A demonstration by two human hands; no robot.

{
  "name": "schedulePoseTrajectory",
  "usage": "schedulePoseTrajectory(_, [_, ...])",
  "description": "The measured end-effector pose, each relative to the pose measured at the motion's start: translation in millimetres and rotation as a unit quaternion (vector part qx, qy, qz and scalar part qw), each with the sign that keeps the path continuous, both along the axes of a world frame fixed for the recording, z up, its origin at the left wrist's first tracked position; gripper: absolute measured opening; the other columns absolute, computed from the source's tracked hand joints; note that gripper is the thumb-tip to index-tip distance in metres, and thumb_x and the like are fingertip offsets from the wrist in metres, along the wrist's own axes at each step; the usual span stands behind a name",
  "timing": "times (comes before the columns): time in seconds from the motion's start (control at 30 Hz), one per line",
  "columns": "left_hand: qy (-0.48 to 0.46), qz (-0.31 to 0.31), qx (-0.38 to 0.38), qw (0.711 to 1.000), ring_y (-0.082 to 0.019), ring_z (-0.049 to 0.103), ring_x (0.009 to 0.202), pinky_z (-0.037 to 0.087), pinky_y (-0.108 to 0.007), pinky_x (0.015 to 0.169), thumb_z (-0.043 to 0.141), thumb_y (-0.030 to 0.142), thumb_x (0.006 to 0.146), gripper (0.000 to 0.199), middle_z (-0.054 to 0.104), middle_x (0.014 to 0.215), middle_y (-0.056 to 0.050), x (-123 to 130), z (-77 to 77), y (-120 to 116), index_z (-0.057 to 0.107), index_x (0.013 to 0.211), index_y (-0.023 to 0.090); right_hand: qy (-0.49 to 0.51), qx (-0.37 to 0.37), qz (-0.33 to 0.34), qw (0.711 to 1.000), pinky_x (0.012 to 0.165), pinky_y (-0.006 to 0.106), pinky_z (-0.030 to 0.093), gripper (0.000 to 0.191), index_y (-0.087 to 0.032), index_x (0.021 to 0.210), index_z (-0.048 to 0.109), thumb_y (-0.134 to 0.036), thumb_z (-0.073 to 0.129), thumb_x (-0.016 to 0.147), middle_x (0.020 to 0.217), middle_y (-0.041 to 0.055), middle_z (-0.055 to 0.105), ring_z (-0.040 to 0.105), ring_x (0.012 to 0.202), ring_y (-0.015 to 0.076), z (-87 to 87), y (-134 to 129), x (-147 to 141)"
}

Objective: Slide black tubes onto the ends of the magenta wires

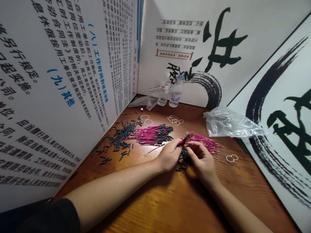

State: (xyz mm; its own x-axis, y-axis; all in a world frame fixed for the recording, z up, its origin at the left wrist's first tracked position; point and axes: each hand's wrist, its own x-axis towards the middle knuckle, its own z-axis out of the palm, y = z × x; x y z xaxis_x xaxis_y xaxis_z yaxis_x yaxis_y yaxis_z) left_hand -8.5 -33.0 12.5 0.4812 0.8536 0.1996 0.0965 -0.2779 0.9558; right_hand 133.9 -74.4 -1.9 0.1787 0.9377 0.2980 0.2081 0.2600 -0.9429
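Observation:
My left hand [170, 156] is closed around a small bunch of pink wires with black ends. Close beside it, my right hand [202, 160] has its thumb and fingers pinched near the bunch's tips; whatever it grips is too small to make out. Under the hands lies a small heap of black sleeves [184, 160], partly hidden. Pink wires with black ends [153, 134] form a pile to the left of the hands. Behind my right hand more pink wires [209, 143] are spread. Many loose black sleeves [122, 136] are scattered at the left.
Two plastic bottles stand at the back, one white-capped [163, 94] and one blue-capped [176, 94]. A clear plastic bag [228, 123] lies at the back right. Rubber bands [174, 120] rest behind the wires, others [232, 158] at the right. Printed panels enclose the wooden table [155, 200].

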Motion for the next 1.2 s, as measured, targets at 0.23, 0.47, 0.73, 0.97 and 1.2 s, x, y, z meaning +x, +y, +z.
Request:
schedulePoseTrajectory(0.23, [-0.004,-0.013,0.02,1.0,-0.014,0.05,0.083,0.04,-0.026,0.079,0.037,0.018,0.088,0.014,0.057,0.087,-0.002,0.1,-1.1,-0.5,0.049,0.08,0.017,-0.002,-0.003,-0.011,1.0,0.072,0.03,0.053,0.018,-0.022,0.09,0.064,-0.038,0.064,0.083,0.086,0.0036,0.068,0.064,0.078,0.0174,1.5,-2.2,-0.1])
schedulePoseTrajectory(0.47, [0.002,0.015,0.022,1.0,-0.014,0.048,0.081,0.039,-0.026,0.077,0.036,0.019,0.09,0.015,0.054,0.084,-0.002,0.5,-4.6,1.0,0.049,0.082,0.018,0.039,0.029,-0.12,0.992,0.068,0.029,0.052,0.02,-0.02,0.083,0.062,-0.038,0.067,0.08,0.075,0.0019,0.065,0.061,0.067,0.0149,9.3,-0.3,0.2])
schedulePoseTrajectory(0.73, [0.003,0.036,0.028,0.999,-0.014,0.045,0.078,0.037,-0.026,0.074,0.036,0.02,0.091,0.014,0.051,0.082,-0.001,0.4,-6.8,2.8,0.046,0.08,0.018,-0.029,0.013,-0.089,0.996,0.076,0.033,0.052,0.021,-0.02,0.092,0.067,-0.038,0.063,0.082,0.082,0.0033,0.067,0.062,0.076,0.017,3.7,-0.6,3.3])
schedulePoseTrajectory(0.97, [0.012,0.039,0.037,0.998,-0.014,0.045,0.079,0.037,-0.026,0.074,0.035,0.02,0.091,0.015,0.051,0.083,-0.001,0.3,-8.5,2.8,0.046,0.08,0.018,-0.074,0.043,-0.086,0.993,0.084,0.034,0.049,0.019,-0.021,0.095,0.069,-0.035,0.059,0.085,0.094,0.005,0.067,0.062,0.09,0.019,2.8,-0.4,6.2])
schedulePoseTrajectory(1.2, [0.015,0.036,0.032,0.999,-0.014,0.046,0.078,0.036,-0.026,0.074,0.036,0.019,0.09,0.015,0.051,0.082,-0.001,0.9,-6.4,2.2,0.046,0.079,0.018,-0.063,0.031,-0.091,0.993,0.082,0.034,0.048,0.021,-0.021,0.098,0.067,-0.035,0.058,0.086,0.089,0.0037,0.064,0.06,0.085,0.018,0.8,-0.9,7.9])
